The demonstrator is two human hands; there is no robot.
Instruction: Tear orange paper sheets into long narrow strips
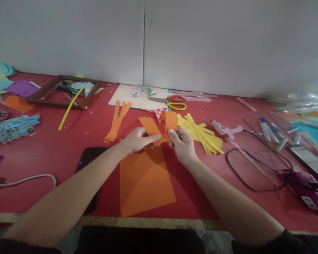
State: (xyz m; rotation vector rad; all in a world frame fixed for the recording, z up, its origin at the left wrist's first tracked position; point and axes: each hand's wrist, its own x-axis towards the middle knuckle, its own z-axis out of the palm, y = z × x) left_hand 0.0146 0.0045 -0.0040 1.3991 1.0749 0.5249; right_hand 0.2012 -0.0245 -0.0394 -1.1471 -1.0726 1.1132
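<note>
My left hand (139, 140) pinches an orange paper strip (148, 126) between thumb and fingers. Close beside it, my right hand (184, 145) is closed on a curled orange paper strip (171, 120), its top bent over to the left. Whether the two pieces are joined I cannot tell. Below the hands, an orange paper sheet (145, 181) lies flat, its top edge partly hidden by them. Narrow orange strips (116, 121) lie to the left, and a pile of yellow paper strips (201, 134) to the right. Beyond the hands lie scissors (172, 102) with red and yellow handles.
A black phone (91, 158) lies partly under my left forearm. On the right are a glue gun (225, 130) with its looping cable and a purple power strip (307, 192). A brown frame (39, 102) stands at the back left, before the grey wall (214, 46).
</note>
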